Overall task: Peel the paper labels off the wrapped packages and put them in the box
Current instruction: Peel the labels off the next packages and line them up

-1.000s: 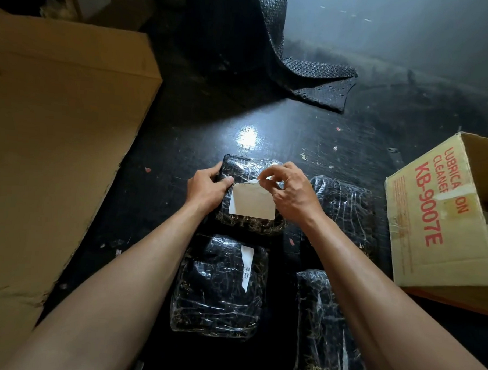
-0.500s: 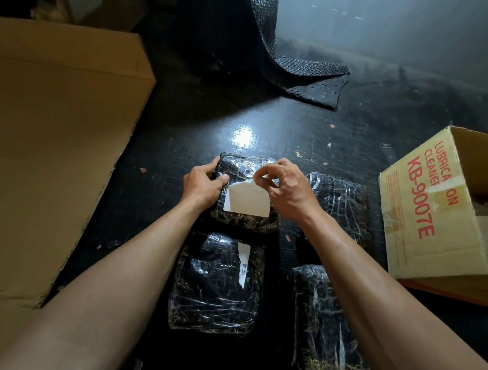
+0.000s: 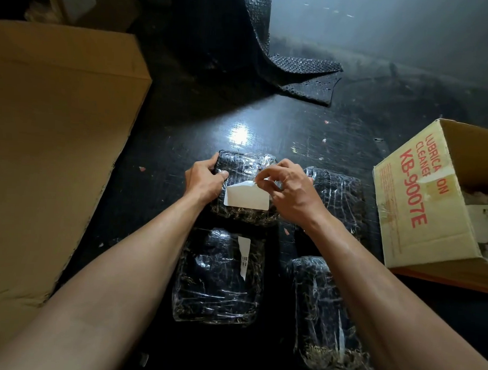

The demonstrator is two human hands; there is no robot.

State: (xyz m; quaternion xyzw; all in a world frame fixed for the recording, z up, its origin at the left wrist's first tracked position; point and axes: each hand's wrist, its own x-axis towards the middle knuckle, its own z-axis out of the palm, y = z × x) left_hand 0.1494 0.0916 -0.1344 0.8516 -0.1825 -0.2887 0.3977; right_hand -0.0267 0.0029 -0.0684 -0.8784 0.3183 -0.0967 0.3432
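Four film-wrapped packages lie in a two-by-two block on the dark floor. The package being worked on (image 3: 246,165) is the far-left one, about 12 o'clock from the head camera. Its white label (image 3: 246,199) sits on the top face, lower edge stuck down, upper-right corner curled up off the film. The left hand (image 3: 206,180) grips the package's 9 o'clock edge, fingers curled round the side and thumb on top, pinning it. The right hand (image 3: 290,192) pinches the lifted corner between thumb and forefinger; the other fingers are loosely bent. The box (image 3: 421,198) stands open at 3 o'clock, well apart from the block. The near-left package (image 3: 218,290) at 6 o'clock carries a narrow barcode strip (image 3: 244,254). Judgement: the label is thin, light paper and likely to tear if pulled steeply, so hold it at the freed corner and draw it low towards 7 o'clock. The film looks slick and slack and may lift with the adhesive, so the package needs firm bracing.
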